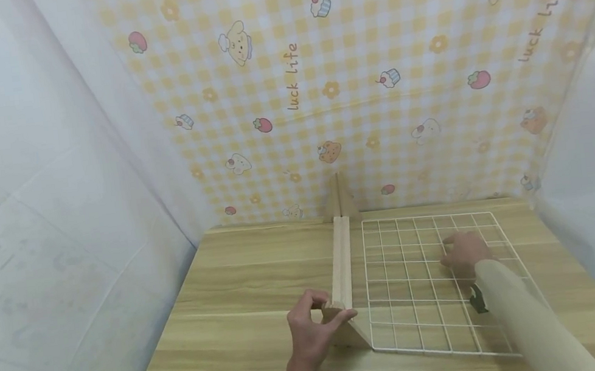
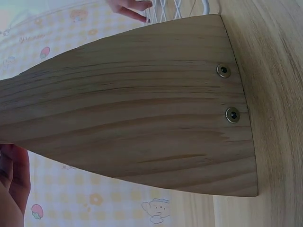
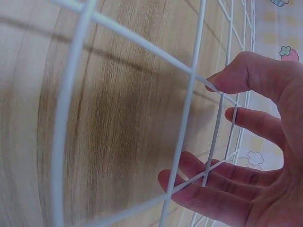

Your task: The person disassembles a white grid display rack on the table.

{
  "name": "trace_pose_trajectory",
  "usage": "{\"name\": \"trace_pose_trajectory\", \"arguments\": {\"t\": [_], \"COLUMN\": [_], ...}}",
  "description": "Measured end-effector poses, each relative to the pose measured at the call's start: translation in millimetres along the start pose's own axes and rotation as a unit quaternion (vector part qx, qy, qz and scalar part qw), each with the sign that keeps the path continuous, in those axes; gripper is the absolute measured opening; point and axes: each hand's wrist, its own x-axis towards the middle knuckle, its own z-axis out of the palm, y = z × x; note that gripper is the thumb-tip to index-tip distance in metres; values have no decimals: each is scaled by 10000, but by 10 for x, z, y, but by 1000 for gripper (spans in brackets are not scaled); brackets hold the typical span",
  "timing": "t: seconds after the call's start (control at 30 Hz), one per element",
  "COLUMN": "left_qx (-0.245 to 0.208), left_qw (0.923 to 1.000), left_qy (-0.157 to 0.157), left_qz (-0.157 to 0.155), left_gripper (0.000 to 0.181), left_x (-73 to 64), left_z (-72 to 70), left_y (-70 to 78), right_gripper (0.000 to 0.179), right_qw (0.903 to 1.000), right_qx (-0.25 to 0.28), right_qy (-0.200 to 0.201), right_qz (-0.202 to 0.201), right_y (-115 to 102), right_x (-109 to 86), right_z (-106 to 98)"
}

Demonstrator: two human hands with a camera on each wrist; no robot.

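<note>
My left hand (image 1: pixel 312 331) grips the top of the near end panel (image 2: pixel 128 109) of a wooden stand, fingers on one side and thumb on the other. That panel widens toward the table and carries two metal bolts low on its face. A long pale wooden bar (image 1: pixel 341 260) runs back from it to a matching far end panel (image 1: pixel 340 199). To the right, my right hand (image 1: pixel 465 252) is spread at a white wire grid (image 1: pixel 415 300), fingers slightly bent. In the right wrist view, its thumb (image 3: pixel 236 78) touches one wire and the lower fingers overlap another.
The wood-grain table (image 1: pixel 235 315) extends left of the stand. A yellow checked cloth (image 1: pixel 366 110) with cartoon prints hangs behind the table, and white sheets (image 1: pixel 83 191) hang at both sides. The grid's left edge lies close beside the stand.
</note>
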Motion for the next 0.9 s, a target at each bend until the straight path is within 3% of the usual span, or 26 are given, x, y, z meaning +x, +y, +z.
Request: {"name": "trace_pose_trajectory", "arguments": {"t": [0.27, 0.67, 0.9], "left_qx": [23, 114, 119], "left_qw": [10000, 9999, 9999], "left_qy": [18, 3, 65], "left_qz": [0, -38, 47], "left_gripper": [46, 44, 44], "left_x": [-8, 9, 9], "left_z": [2, 31, 32], "left_y": [12, 14, 13], "right_gripper": [66, 62, 10], "right_qw": [9997, 9996, 9999], "right_qx": [22, -173, 25], "right_qy": [-158, 237, 143], "right_qz": [193, -37, -31], "right_y": [40, 87, 89], "right_x": [51, 92, 113], "right_z": [4, 74, 154]}}
